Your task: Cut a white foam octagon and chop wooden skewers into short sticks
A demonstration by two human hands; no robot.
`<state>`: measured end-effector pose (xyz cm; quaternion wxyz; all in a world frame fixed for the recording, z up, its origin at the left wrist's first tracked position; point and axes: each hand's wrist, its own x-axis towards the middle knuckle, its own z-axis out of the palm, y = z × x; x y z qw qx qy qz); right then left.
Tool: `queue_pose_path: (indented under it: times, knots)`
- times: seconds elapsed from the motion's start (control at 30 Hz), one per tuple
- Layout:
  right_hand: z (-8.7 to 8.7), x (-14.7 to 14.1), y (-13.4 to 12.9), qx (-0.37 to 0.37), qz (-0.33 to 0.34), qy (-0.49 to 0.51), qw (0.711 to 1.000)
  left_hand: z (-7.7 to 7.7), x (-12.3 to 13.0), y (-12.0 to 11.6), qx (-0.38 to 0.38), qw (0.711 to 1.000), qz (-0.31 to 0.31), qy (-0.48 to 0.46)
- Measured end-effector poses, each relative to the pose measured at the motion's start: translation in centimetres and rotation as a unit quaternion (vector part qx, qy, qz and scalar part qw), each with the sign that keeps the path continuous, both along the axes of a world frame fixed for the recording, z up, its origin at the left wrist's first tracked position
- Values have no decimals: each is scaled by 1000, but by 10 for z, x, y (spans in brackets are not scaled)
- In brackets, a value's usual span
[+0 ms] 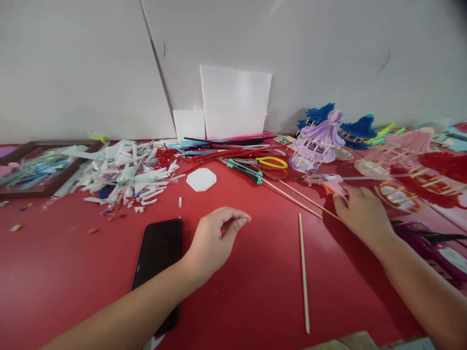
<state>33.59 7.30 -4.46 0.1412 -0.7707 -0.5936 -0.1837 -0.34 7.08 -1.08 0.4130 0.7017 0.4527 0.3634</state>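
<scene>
Tool [332, 183] partly covered by right hand [363, 214]

Pale pink and smooth-looking, it lies well right of the flat white octagon [201, 180]; the hand, loosely curled, hides one end, so its grip cannot be judged. In front of the octagon, the left hand [219, 236] pinches thumb to fingertips, any contents indiscernible.

No readable text or numbers
</scene>
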Motion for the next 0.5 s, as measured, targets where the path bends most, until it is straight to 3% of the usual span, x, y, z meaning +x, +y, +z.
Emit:
queue_pose_path:
  times: [0.13,0.3,0.5]
  knots:
    - [16,-24,-2,90,105,-10,990,0,-1,2,15,1000,3,7]
    - [22,-61,4,60,291,20,955,-1,-2,2,20,1000,9,19]
    - [11,-84,32,-32,311,39,949,19,-6,6,60,996,43,41]
